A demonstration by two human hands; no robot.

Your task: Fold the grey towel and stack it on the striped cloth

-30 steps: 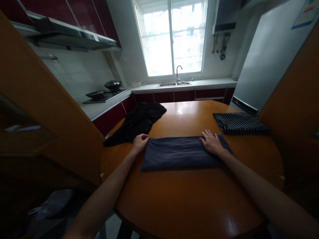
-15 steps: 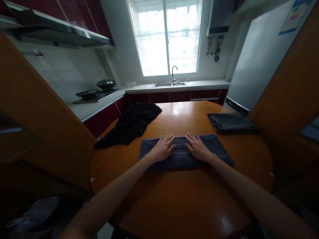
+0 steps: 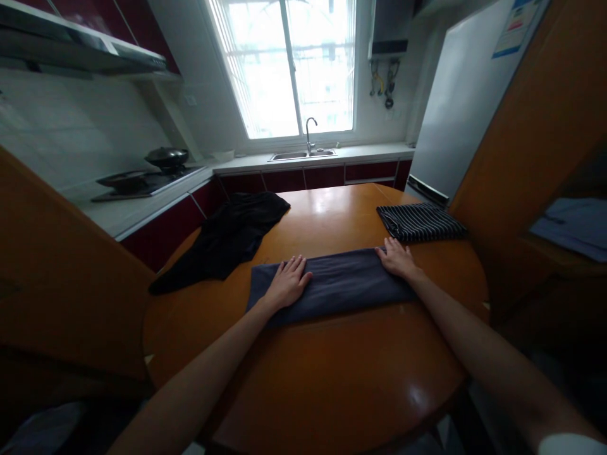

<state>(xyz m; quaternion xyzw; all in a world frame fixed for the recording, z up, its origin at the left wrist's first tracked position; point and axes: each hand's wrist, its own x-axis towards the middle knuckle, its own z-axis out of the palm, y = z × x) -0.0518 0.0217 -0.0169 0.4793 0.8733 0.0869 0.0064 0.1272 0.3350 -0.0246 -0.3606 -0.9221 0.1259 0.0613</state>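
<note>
Kitchen daylight from the window falls on a round wooden desk, where a folded dark grey cloth lies across the middle. On its left part the left hand rests flat, grip open; the right hand presses its right end, fingers spread. A black garment lies at the far left, a striped cloth at the far right.

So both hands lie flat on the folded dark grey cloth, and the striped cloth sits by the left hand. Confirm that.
Not quite. The head view shows the striped cloth lying just beyond the right hand, not by the left hand; the crumpled black garment is on the left side. The rest holds: both hands lie flat on the folded dark grey cloth on the wooden table.
</note>
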